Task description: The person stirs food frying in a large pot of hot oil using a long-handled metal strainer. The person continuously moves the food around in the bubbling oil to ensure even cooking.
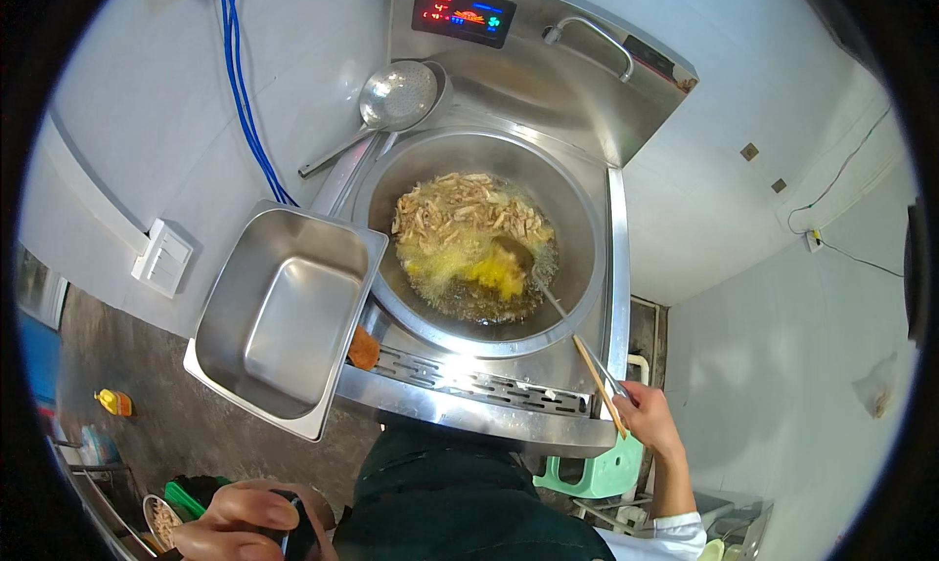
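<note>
A large round steel wok (590, 267) holds bubbling oil with pale brown fried strips (469, 201) at the back and a yellow mass (491, 271) near the middle. My right hand (649, 414), beyond the wok's near right rim, grips the handle of a metal ladle (517, 253), whose bowl sits among the food. Wooden chopsticks (598, 385) lie along that handle at the same hand. My left hand (249, 521), low at the left, is closed around a small black object (290, 524) that I cannot identify. A deep rectangular steel pan (308, 319) stands left of the wok.
A perforated skimmer (398, 96) rests behind the wok at left. The lit control panel (463, 15) and curved faucet (598, 29) are on the steel backsplash. A slotted drain (477, 385) runs along the front. Below right is a green plastic stool (605, 469); a yellow bottle (114, 402) is at far left.
</note>
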Demonstrator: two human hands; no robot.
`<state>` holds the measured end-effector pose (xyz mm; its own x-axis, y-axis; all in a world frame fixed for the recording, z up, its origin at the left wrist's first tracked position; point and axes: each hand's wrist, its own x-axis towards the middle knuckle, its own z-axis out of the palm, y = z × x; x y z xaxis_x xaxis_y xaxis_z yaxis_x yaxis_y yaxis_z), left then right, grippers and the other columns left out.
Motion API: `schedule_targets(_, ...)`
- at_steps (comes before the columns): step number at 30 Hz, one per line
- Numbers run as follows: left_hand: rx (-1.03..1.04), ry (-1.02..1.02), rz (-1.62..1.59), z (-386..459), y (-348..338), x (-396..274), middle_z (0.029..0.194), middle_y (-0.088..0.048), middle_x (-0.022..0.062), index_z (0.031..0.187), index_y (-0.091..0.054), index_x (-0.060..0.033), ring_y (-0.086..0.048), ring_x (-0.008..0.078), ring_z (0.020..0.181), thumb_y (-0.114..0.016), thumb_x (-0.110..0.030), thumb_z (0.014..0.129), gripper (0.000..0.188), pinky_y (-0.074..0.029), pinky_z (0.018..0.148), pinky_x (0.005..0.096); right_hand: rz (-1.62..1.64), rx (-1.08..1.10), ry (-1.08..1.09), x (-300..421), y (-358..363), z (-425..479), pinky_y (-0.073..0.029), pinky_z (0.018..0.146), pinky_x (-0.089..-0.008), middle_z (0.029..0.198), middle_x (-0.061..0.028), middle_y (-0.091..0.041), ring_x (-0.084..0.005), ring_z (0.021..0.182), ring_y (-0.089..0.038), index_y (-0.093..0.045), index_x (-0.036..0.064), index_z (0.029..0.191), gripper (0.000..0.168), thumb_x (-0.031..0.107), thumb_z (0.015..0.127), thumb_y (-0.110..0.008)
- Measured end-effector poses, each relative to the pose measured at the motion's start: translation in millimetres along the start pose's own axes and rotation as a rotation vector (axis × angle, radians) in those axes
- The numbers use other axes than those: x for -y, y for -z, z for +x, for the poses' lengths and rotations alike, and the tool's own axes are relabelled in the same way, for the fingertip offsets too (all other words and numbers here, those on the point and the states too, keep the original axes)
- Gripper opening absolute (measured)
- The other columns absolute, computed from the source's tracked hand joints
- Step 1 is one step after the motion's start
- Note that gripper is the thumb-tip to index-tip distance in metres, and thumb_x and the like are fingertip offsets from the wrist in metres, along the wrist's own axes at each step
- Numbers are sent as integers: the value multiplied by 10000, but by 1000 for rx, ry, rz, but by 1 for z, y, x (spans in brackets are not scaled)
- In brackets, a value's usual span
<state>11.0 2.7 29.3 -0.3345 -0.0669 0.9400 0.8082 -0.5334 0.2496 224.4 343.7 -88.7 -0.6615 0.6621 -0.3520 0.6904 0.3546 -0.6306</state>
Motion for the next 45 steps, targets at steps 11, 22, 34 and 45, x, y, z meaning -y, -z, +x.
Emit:
schedule_targets(11, 38, -18, 2, 9, -32, 44, 1114, -474, 176, 1152, -454, -8, -508, 308, 1018, -674, -380, 772, 576, -452, 803, 458, -122, -98, 91, -16, -9, 115, -385, 377, -360, 532, -129, -510, -229, 415, -508, -447, -30, 933, 258, 206, 876, -535)
schedule_targets(22, 22, 195, 85, 9, -42, 83, 1131, -482, 124, 1145, -491, -118, -496, 331, 1051, -664, -292, 789, 432, -426, 888, 449, -127, 327, -207, 13, 0, 174, -352, 283, -324, 541, -103, -499, -183, 315, -453, -426, 5, 988, 230, 155, 858, -543)
schedule_targets(34, 267, 626, 207, 2, 18, 47, 1110, -477, 96, 1223, -437, -197, -479, 329, 1010, -613, -291, 814, 455, -457, 804, 450, 912, 681, -455, 42, -70, 202, -226, 267, -269, 523, 10, -315, -88, 325, -287, -355, 143, 868, 222, 78, 850, -566)
schedule_targets(45, 83, 354, 115, 12, -39, 33, 1153, -480, 96, 1165, -488, -136, -477, 341, 1092, -702, -189, 760, 461, -447, 885, 425, 436, 518, -131, 40, -31, 131, -306, 274, -300, 445, -38, -394, -144, 299, -385, -313, -29, 1156, 388, -12, 808, -482)
